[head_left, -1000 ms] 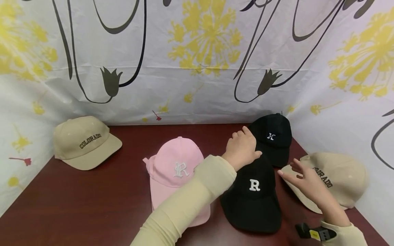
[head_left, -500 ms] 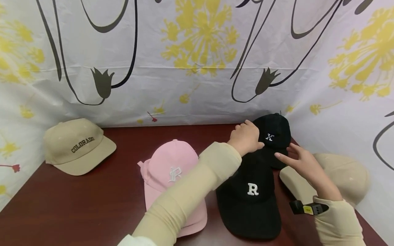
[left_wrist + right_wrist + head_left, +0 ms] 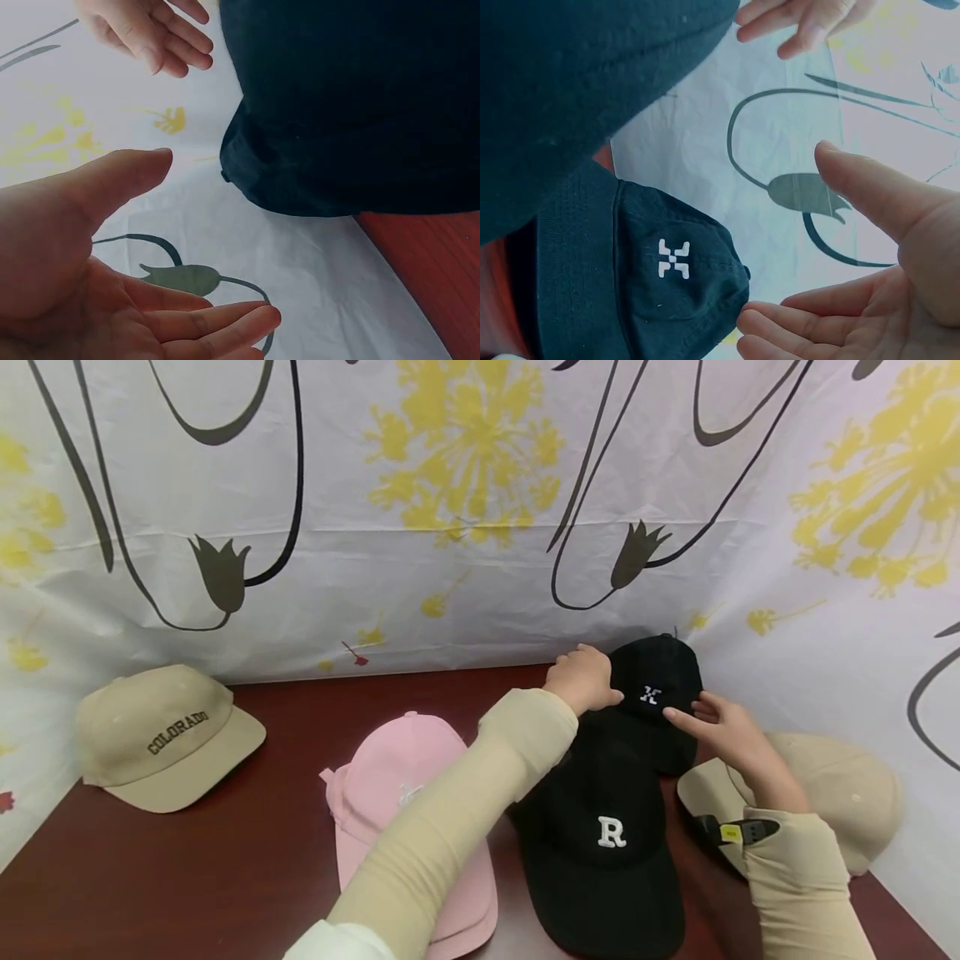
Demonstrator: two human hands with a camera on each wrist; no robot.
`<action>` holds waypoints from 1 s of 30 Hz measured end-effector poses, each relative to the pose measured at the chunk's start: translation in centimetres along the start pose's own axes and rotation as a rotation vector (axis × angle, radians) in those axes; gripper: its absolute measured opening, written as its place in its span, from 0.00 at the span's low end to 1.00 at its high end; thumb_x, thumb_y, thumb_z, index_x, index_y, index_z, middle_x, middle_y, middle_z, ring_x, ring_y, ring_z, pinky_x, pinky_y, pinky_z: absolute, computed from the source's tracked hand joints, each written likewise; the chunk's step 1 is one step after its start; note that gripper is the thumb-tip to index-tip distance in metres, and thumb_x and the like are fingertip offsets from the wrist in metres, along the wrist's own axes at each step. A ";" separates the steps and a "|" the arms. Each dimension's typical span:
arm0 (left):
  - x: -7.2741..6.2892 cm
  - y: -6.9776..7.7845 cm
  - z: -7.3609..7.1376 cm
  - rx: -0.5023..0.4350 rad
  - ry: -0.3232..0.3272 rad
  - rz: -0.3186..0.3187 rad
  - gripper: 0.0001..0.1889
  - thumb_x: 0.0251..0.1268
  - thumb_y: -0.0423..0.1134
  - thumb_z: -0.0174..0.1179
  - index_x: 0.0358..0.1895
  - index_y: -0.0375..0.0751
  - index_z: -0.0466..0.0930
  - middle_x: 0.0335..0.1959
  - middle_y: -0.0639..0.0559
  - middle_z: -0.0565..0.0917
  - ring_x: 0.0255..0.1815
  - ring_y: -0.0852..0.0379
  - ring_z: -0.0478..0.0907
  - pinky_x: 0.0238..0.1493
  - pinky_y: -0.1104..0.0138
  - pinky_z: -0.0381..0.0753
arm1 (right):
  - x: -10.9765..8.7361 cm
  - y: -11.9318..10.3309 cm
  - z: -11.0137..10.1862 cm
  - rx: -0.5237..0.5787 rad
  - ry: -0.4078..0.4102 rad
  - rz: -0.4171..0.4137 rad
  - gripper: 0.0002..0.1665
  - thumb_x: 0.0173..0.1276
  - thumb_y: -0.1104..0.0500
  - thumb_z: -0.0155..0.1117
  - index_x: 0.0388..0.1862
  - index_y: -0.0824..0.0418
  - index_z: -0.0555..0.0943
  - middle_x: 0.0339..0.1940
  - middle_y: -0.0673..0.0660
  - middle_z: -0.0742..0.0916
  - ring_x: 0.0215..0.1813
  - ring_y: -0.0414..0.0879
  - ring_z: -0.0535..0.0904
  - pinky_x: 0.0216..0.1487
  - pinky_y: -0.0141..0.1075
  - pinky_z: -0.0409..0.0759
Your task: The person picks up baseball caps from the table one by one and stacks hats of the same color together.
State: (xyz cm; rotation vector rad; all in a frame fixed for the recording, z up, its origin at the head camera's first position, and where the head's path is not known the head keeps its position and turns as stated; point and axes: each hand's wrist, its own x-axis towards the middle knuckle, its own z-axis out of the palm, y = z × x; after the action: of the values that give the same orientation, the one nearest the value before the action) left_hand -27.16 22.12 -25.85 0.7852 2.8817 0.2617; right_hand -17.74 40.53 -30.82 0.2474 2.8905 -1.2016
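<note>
A black cap with a small white emblem (image 3: pixel 675 672) stands at the back right, between my two hands. My left hand (image 3: pixel 581 679), fingers extended and holding nothing, is at its left side. On the other side, my right hand (image 3: pixel 731 739) has its thumb and fingers spread near the crown. In the right wrist view, the right fingertips (image 3: pixel 757 311) overlap the edge of the emblem cap (image 3: pixel 697 285). Just in front lies a black cap with a white R (image 3: pixel 600 893), below the left wrist. In the left wrist view, dark cap fabric (image 3: pixel 337 112) lies beyond the left thumb (image 3: pixel 135 172).
A pink cap (image 3: pixel 367 768) lies partly under the left sleeve. One beige COLORADO cap (image 3: pixel 165 735) sits far left; another beige cap (image 3: pixel 847 793) lies behind the right wrist. White patterned cloth (image 3: pixel 420 568) walls the back and sides of the dark red table (image 3: pixel 187 877).
The right hand has moved up and left, from over the right beige cap to the emblem cap's side. The left hand has shifted slightly. The head view has turned a little right.
</note>
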 end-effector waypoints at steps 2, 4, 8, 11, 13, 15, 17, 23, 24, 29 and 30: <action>0.2 -0.2 0.0 0.002 -0.002 0.005 0.43 0.60 0.59 0.55 0.70 0.35 0.52 0.64 0.47 0.66 0.61 0.50 0.65 0.53 0.63 0.70 | 0.0 -0.1 0.0 0.010 0.004 0.004 0.53 0.69 0.41 0.48 0.69 0.76 0.35 0.66 0.79 0.54 0.66 0.71 0.50 0.60 0.61 0.54; 0.3 -0.4 0.0 0.007 -0.003 0.012 0.42 0.61 0.58 0.54 0.70 0.34 0.52 0.65 0.46 0.66 0.61 0.50 0.65 0.53 0.62 0.70 | -0.1 -0.1 0.1 0.022 0.010 0.009 0.53 0.69 0.40 0.48 0.69 0.76 0.35 0.66 0.79 0.54 0.67 0.71 0.50 0.60 0.61 0.53; 0.4 -0.7 0.0 0.027 -0.009 0.023 0.41 0.61 0.58 0.54 0.70 0.35 0.53 0.66 0.46 0.63 0.62 0.49 0.64 0.54 0.62 0.70 | -0.3 0.0 0.4 0.042 0.028 0.019 0.53 0.69 0.40 0.48 0.69 0.76 0.36 0.66 0.79 0.54 0.66 0.71 0.49 0.60 0.61 0.53; 0.6 -0.8 0.1 0.040 -0.016 0.027 0.40 0.61 0.58 0.54 0.70 0.36 0.54 0.67 0.47 0.62 0.62 0.49 0.64 0.55 0.62 0.69 | -0.6 0.2 0.7 0.055 0.044 0.027 0.53 0.69 0.40 0.48 0.69 0.76 0.37 0.66 0.79 0.55 0.66 0.71 0.50 0.60 0.61 0.53; 0.7 -0.8 0.2 0.044 -0.022 0.032 0.40 0.61 0.57 0.54 0.70 0.36 0.54 0.68 0.47 0.61 0.62 0.49 0.64 0.55 0.62 0.69 | -0.8 0.4 0.9 0.065 0.049 0.031 0.53 0.68 0.41 0.48 0.69 0.76 0.37 0.66 0.79 0.55 0.66 0.71 0.50 0.60 0.61 0.53; 0.8 -0.9 0.3 0.038 -0.028 0.041 0.39 0.61 0.57 0.55 0.69 0.37 0.56 0.68 0.48 0.61 0.62 0.48 0.64 0.55 0.62 0.69 | -1.0 0.5 1.0 0.075 0.051 0.040 0.53 0.68 0.40 0.48 0.69 0.76 0.37 0.66 0.79 0.55 0.66 0.71 0.49 0.60 0.61 0.52; 0.8 -1.2 0.3 0.023 -0.033 0.064 0.32 0.61 0.56 0.55 0.63 0.39 0.68 0.64 0.49 0.66 0.58 0.49 0.68 0.52 0.62 0.71 | -1.2 0.6 1.2 0.095 0.048 0.051 0.53 0.68 0.40 0.49 0.70 0.75 0.35 0.67 0.78 0.54 0.67 0.71 0.48 0.61 0.60 0.52; 1.8 -2.7 1.1 -0.027 -0.084 0.142 0.14 0.63 0.52 0.56 0.34 0.45 0.80 0.45 0.53 0.78 0.42 0.57 0.74 0.43 0.66 0.73 | -1.5 0.6 1.6 0.131 0.061 0.075 0.54 0.68 0.40 0.49 0.70 0.72 0.34 0.68 0.78 0.52 0.68 0.70 0.46 0.62 0.60 0.51; 2.0 -3.0 1.4 -0.036 -0.103 0.147 0.14 0.63 0.52 0.56 0.34 0.44 0.79 0.43 0.53 0.78 0.40 0.58 0.74 0.43 0.66 0.73 | -1.4 0.6 1.7 0.124 0.062 0.078 0.54 0.68 0.40 0.49 0.70 0.72 0.34 0.68 0.78 0.51 0.68 0.70 0.46 0.62 0.60 0.52; 3.1 -4.5 2.9 -0.073 -0.184 0.165 0.16 0.63 0.51 0.56 0.37 0.40 0.76 0.38 0.50 0.77 0.36 0.57 0.72 0.38 0.67 0.71 | -1.0 1.4 2.6 0.072 0.051 0.097 0.54 0.68 0.40 0.49 0.70 0.75 0.36 0.67 0.80 0.50 0.67 0.71 0.48 0.60 0.60 0.54; 3.3 -4.8 3.3 -0.081 -0.200 0.170 0.16 0.63 0.51 0.56 0.37 0.39 0.75 0.37 0.50 0.76 0.36 0.58 0.72 0.38 0.68 0.70 | -1.0 1.6 2.7 0.064 0.050 0.100 0.54 0.67 0.40 0.49 0.69 0.76 0.37 0.66 0.80 0.51 0.66 0.72 0.48 0.60 0.60 0.55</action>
State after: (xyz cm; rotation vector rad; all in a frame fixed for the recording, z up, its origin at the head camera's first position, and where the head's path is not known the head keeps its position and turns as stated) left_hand -31.67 20.16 -30.34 0.9827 2.6059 0.2979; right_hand -16.71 39.55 -33.81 0.4233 2.8458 -1.2901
